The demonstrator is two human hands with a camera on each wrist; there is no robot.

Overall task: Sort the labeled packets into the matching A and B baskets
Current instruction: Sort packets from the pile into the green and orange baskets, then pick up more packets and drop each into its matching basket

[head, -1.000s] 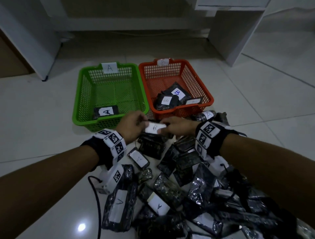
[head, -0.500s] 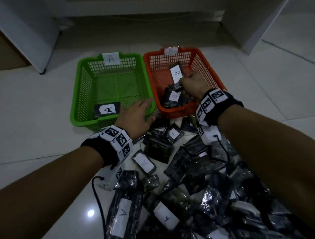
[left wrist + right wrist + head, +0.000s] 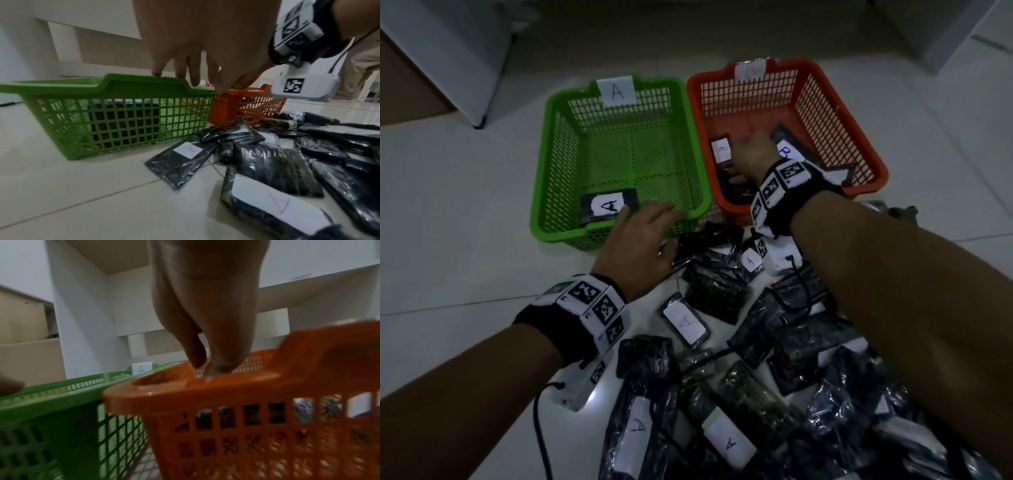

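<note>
Head view: green basket (image 3: 558, 192) tagged A on the left, orange basket (image 3: 835, 113) on the right, its tag unreadable; the two sit side by side on the tiled floor (image 3: 455, 192), rims touching or just beside each other. Green basket holds one dark packet with A label (image 3: 608, 205) at its near wall. Right hand (image 3: 753, 156) is down inside the orange basket above the packets there; a B-labeled packet (image 3: 722, 152) sits just left of the fingers, and another packet with B label (image 3: 786, 150) lies right of the hand. Cannot tell whether this grip grasps the packet or has let go; fingers are hidden in head view, and right wrist view only shows fingers (image 3: 197, 353) pointing down behind the orange rim, blurred. Left hand (image 3: 640, 240) hovers at the near right corner of the green basket, fingers spread and relaxed, grip released, nothing in it; left wrist view shows its fingertips (image 3: 157, 71) at or just above the green rim. Pile of dark plastic packets (image 3: 774, 359) covers the near floor in front of both baskets, several with A labels up, e.g. one small packet (image 3: 685, 322) near the left wrist. Left wrist view also shows one pile packet labeled B (image 3: 180, 160) lying flat near the green basket.
</note>
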